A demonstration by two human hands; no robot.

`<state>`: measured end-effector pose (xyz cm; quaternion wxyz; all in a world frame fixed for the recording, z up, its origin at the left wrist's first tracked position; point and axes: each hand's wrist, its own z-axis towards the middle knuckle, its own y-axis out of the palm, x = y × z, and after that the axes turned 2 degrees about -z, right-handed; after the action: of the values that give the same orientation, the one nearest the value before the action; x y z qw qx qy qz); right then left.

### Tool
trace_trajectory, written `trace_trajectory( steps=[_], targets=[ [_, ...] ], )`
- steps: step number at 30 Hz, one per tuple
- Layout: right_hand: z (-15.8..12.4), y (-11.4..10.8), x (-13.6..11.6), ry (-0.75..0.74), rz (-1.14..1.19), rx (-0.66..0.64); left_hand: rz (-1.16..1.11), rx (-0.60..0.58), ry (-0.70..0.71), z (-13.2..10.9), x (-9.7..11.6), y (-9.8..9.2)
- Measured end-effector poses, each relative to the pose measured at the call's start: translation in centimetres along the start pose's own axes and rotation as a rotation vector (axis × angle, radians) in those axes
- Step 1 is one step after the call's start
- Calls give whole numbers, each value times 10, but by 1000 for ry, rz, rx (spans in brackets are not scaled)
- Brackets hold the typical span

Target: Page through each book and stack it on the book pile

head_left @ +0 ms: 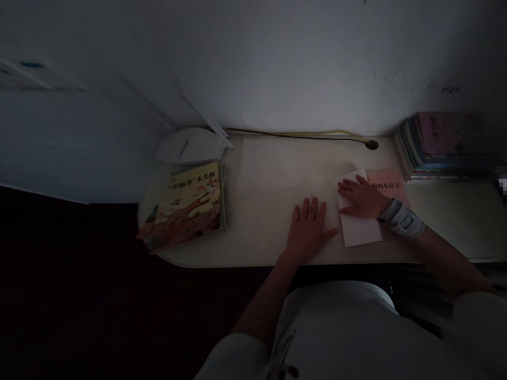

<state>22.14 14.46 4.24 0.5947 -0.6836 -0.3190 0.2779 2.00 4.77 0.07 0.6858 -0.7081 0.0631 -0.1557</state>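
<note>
My left hand (309,232) lies flat on the pale desk (265,211), fingers spread, with nothing under it that I can see. To its right, my right hand (362,198) rests palm down on a white sheet or folded page (360,230), its fingers stretched out. That white piece overlaps a pink book (390,182) with dark Chinese characters on its cover. My right hand and wrist hide part of the pink cover. A grey band (404,217) is round my right wrist.
A stack of picture books (194,206) sits at the desk's rounded left end, before a white lamp-like base (192,145). More books (447,140) are piled at the back right. Cables (301,134) run along the wall into a round desk hole (371,144).
</note>
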Motion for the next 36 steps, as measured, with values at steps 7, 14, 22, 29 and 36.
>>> trace_trajectory(
  steps=[7, 14, 22, 29, 36],
  targets=[
    [15, -1, -17, 114, 90, 222, -63, 21, 76, -1, 0, -1],
    [-37, -4, -50, 95, 9, 203, -88, 30, 78, -1, 2, -1],
    [-53, -2, -57, 83, -91, 8, -76, 35, 74, -2, 2, -1],
    [-51, -9, -60, 163, -90, -9, -79, 26, 62, -2, 2, 0],
    [-52, -5, -61, 182, -64, 5, -102, 15, 69, -3, 1, -2]
  ],
)
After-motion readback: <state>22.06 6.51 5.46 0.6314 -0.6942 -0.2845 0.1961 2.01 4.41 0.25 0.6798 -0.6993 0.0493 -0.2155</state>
